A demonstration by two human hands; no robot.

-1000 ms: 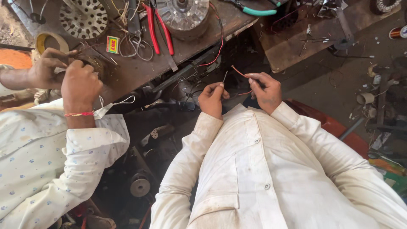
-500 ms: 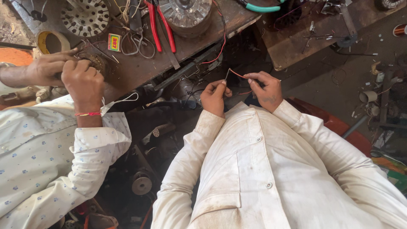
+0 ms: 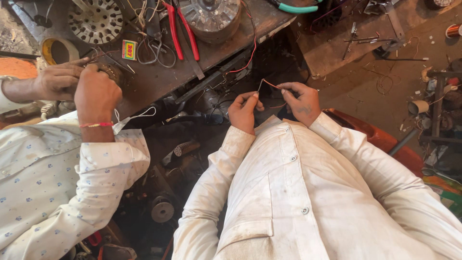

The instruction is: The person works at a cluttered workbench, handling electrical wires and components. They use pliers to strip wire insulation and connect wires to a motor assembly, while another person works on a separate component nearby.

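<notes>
My left hand (image 3: pixel 244 110) and right hand (image 3: pixel 301 100) both pinch the thin red wire (image 3: pixel 270 85). Its bare ends are not joined yet.

A cluttered repair workshop: the grimy tabletop (image 3: pixel 159 82) carries red-handled pliers (image 3: pixel 182 30), a metal motor housing (image 3: pixel 210 17) at twelve o'clock, and wire scraps litter the floor (image 3: pixel 365 82).
</notes>
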